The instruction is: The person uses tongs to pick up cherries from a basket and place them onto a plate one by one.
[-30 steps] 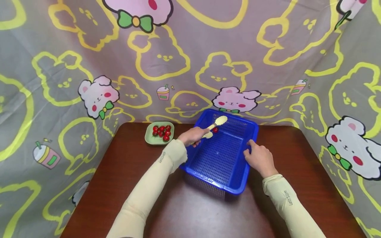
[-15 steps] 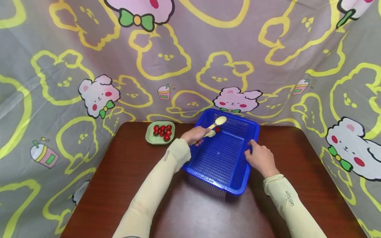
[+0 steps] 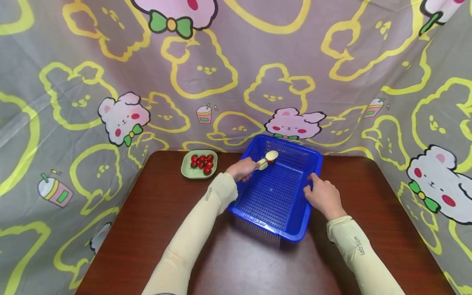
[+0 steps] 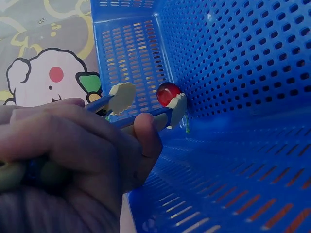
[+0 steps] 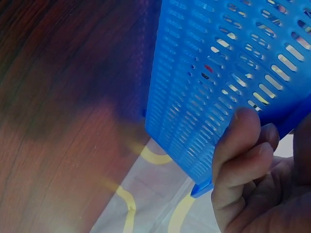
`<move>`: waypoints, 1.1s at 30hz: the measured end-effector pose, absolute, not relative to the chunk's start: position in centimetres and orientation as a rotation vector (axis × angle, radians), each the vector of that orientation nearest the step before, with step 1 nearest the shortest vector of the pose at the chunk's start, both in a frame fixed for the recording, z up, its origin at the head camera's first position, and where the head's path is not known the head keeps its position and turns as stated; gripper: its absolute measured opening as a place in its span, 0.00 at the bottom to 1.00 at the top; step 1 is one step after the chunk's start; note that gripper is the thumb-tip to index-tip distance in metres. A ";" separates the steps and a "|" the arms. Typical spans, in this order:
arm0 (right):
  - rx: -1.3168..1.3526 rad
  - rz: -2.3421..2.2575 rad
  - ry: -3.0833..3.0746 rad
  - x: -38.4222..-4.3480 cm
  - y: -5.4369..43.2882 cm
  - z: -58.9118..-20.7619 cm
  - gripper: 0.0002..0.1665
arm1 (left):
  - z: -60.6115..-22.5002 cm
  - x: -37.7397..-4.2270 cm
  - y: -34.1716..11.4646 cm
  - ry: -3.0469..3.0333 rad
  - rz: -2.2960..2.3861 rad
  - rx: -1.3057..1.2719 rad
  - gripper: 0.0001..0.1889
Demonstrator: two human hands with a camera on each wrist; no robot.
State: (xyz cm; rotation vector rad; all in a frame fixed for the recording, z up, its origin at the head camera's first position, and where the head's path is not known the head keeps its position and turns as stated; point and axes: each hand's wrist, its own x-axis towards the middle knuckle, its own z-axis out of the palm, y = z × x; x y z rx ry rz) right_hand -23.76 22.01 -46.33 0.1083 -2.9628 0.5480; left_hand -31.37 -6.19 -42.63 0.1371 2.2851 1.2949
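My left hand grips tongs with cream scalloped tips, held over the far left part of a blue plastic basket. In the left wrist view the tongs' tips stand apart. A cherry tomato lies in the basket's corner, with the nearer tip overlapping it; whether they touch is hard to tell. My right hand holds the basket's right rim. In the right wrist view its curled fingers are at the slotted outer wall, and the thumb is mostly cut off.
A pale green plate with several cherry tomatoes sits left of the basket on the dark wooden table. Patterned cloth hangs behind and at both sides, close to the basket's far edge.
The tongs' tips have dropped lower toward the cherry tomato in the basket, and my left hand has shifted slightly right. My right hand stays on the rim.
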 end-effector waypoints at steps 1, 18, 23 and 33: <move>0.107 0.548 -2.965 -23.8 22.0 -46.3 0.23 | -42.7 -31.4 -6.1 2.292 1.288 0.132 0.12; 0.099 0.540 -2.961 -23.7 22.0 -46.3 0.23 | -43.1 -31.0 -5.6 2.403 1.130 0.095 0.33; 0.097 0.536 -2.964 -23.7 22.0 -46.3 0.24 | -43.2 -31.1 -5.5 2.417 1.102 0.094 0.30; 0.092 0.536 -2.971 -23.7 22.0 -46.2 0.23 | -43.1 -31.2 -5.5 2.411 1.095 0.102 0.30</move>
